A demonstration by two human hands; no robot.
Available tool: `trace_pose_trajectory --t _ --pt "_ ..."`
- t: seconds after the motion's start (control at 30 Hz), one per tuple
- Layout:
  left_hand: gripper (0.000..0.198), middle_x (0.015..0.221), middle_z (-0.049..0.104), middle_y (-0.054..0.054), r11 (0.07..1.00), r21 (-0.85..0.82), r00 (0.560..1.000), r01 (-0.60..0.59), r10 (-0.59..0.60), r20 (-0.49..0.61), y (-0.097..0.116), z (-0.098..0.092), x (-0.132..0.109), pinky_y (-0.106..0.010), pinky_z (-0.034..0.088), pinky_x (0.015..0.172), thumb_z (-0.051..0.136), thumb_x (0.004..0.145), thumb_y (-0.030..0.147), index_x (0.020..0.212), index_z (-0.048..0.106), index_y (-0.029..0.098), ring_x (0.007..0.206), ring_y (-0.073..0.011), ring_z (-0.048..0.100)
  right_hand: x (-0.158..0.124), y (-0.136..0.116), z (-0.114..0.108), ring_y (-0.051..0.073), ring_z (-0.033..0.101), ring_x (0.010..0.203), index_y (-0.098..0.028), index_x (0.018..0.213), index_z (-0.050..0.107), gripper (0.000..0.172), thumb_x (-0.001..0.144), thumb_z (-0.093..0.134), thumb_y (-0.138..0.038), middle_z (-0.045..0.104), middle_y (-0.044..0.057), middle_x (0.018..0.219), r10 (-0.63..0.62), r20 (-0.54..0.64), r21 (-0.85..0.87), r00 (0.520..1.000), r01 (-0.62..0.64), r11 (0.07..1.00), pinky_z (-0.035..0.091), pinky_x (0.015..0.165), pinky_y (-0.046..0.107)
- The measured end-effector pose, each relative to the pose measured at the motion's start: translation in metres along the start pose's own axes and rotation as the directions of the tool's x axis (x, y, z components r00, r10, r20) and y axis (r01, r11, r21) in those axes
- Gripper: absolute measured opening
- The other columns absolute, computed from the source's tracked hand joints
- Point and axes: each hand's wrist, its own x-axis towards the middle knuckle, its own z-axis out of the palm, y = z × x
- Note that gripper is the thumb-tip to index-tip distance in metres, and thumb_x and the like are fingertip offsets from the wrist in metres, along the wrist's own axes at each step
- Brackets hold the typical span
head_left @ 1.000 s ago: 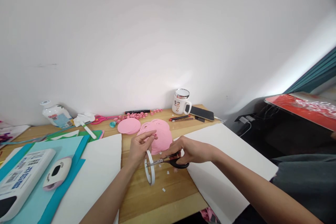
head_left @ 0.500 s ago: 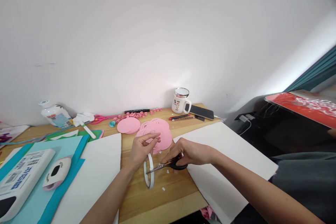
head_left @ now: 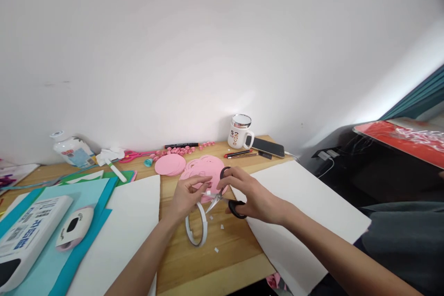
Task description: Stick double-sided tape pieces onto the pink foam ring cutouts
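My left hand (head_left: pixel 187 196) is closed, with a narrow roll of white tape (head_left: pixel 204 229) hanging from its lower fingers. At its thumb and fingertip shows a small pink paper piece (head_left: pixel 209 185), partly hidden. My right hand (head_left: pixel 258 196) grips black-handled scissors (head_left: pixel 215 201), fingers through the loops. Their blades are spread, pointing left between the tape roll and my left fingertips. A tiny white scrap (head_left: pixel 208 193) is at the upper blade. Beneath both hands lies a pile of pink paper cutouts (head_left: pixel 213 165), next to a stack of pink paper discs (head_left: pixel 169 165).
Behind stand a white mug (head_left: pixel 239 133) and a phone (head_left: pixel 268 148), with pens (head_left: pixel 237 153) in front. Small pink rolls (head_left: pixel 180 151) line the wall. White sheets (head_left: pixel 291 208) lie right and left. A bottle (head_left: pixel 73 150) and a cream-coloured device (head_left: pixel 75 228) are at left.
The scissors have moved up from the tape ring towards my left fingertips, and their blades have spread apart. A tiny white scrap now shows at them. The tape ring has swung slightly.
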Motion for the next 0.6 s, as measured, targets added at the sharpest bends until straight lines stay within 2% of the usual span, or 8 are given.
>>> trace_pose_trajectory --t 0.1,0.13,0.23,0.3,0.4,0.47,0.6 --pt "0.031 0.072 0.069 -0.005 0.996 0.084 1.000 0.003 -0.001 -0.019 -0.006 0.000 0.001 -0.017 0.029 0.026 0.057 0.073 0.032 0.098 0.069 0.017 0.030 -0.0050 0.040 -0.005 0.011 -0.012 0.021 0.048 0.096 -0.023 0.102 0.054 0.043 0.063 0.066 -0.011 0.053 0.005 0.101 0.120 0.063 -0.067 0.991 -0.116 0.991 0.040 0.080 0.030" --pt "0.030 0.075 0.069 -0.005 0.993 0.111 0.999 -0.029 0.033 -0.038 -0.009 0.000 0.001 -0.018 0.033 0.028 0.055 0.074 0.031 0.097 0.069 0.018 0.033 -0.0063 0.043 -0.008 0.018 -0.016 0.021 0.049 0.095 -0.022 0.101 0.055 0.042 0.062 0.067 -0.013 0.054 0.004 0.100 0.188 0.092 -0.102 0.978 -0.178 0.979 0.040 0.079 0.030" --pt "0.022 0.085 0.069 -0.007 0.949 0.214 0.966 -0.229 0.249 -0.073 -0.018 0.000 0.004 -0.021 0.047 0.046 0.055 0.074 0.022 0.089 0.071 0.019 0.060 -0.0137 0.060 -0.017 0.041 -0.024 0.023 0.049 0.093 -0.021 0.099 0.056 0.043 0.058 0.070 -0.016 0.057 0.005 0.097 0.414 0.136 -0.233 0.900 -0.377 0.896 0.040 0.076 0.031" --pt "0.023 0.080 0.069 -0.006 0.900 0.302 0.936 -0.315 0.347 -0.056 -0.023 0.001 0.005 -0.022 0.047 0.051 0.054 0.074 0.018 0.089 0.071 0.020 0.061 -0.0131 0.058 -0.023 0.056 -0.026 0.025 0.049 0.094 -0.019 0.100 0.057 0.043 0.058 0.066 -0.012 0.057 0.007 0.098 0.505 0.143 -0.316 0.851 -0.444 0.838 0.040 0.076 0.031" --pt "0.026 0.076 0.068 -0.004 0.849 0.379 0.911 -0.368 0.411 -0.037 -0.026 0.001 0.006 -0.022 0.045 0.052 0.051 0.075 0.016 0.091 0.070 0.020 0.055 -0.0110 0.055 -0.028 0.070 -0.026 0.026 0.049 0.098 -0.019 0.105 0.057 0.049 0.058 0.061 -0.007 0.057 0.009 0.102 0.550 0.156 -0.369 0.821 -0.468 0.803 0.039 0.079 0.032" --pt "0.026 0.077 0.069 -0.005 0.849 0.375 0.908 -0.371 0.417 -0.046 -0.027 0.002 0.006 -0.023 0.045 0.054 0.051 0.075 0.015 0.091 0.070 0.021 0.056 -0.0115 0.055 -0.028 0.073 -0.025 0.026 0.049 0.099 -0.019 0.107 0.058 0.050 0.059 0.060 -0.006 0.058 0.010 0.103 0.550 0.152 -0.390 0.821 -0.462 0.797 0.039 0.079 0.032" --pt "0.024 0.078 0.068 -0.005 0.919 0.274 0.946 -0.282 0.313 -0.078 -0.024 0.004 0.004 -0.022 0.045 0.054 0.054 0.074 0.017 0.090 0.071 0.022 0.061 -0.0129 0.057 -0.017 0.072 -0.022 0.024 0.054 0.091 -0.019 0.094 0.065 0.028 0.070 0.053 -0.009 0.061 0.009 0.094 0.522 0.070 -0.374 0.850 -0.463 0.803 0.040 0.075 0.031"
